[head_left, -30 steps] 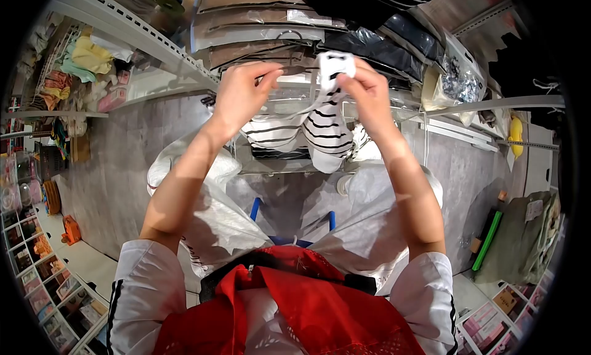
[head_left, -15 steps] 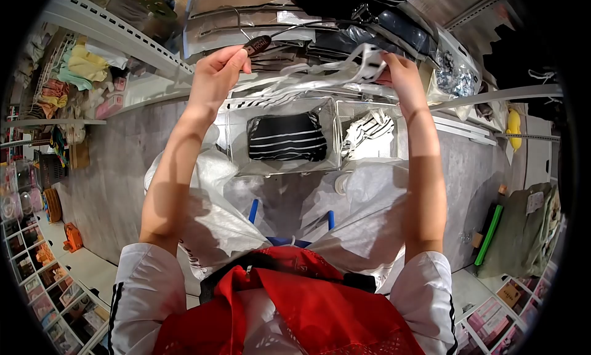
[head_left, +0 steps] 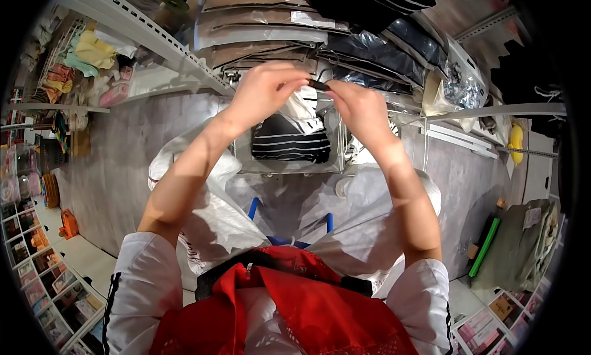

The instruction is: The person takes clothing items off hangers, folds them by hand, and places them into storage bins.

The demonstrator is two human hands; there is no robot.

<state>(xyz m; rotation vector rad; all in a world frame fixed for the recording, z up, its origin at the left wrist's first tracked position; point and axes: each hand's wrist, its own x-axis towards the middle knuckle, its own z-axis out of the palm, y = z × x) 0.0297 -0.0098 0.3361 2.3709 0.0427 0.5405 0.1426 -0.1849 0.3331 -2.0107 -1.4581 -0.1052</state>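
The left hand (head_left: 269, 91) and right hand (head_left: 362, 107) pinch the hanger (head_left: 317, 85) above the basket (head_left: 337, 143), white cloth (head_left: 303, 114) hanging beneath. A slack pinch could drop it onto the black cloth (head_left: 289, 147); far bags (head_left: 375, 56) could snag the hook (head_left: 336, 59).

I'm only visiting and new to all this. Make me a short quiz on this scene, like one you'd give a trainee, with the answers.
1. Multiple choice: What do the left hand and right hand both hold?
A) a yellow cloth
B) a dark hanger
C) a green bar

2. True or false: A black garment with white stripes lies in the wire basket below the hands.

3. Fill in: The garment worn over the person's white shirt is ____ in colour.

Key: 1. B; 2. True; 3. red.
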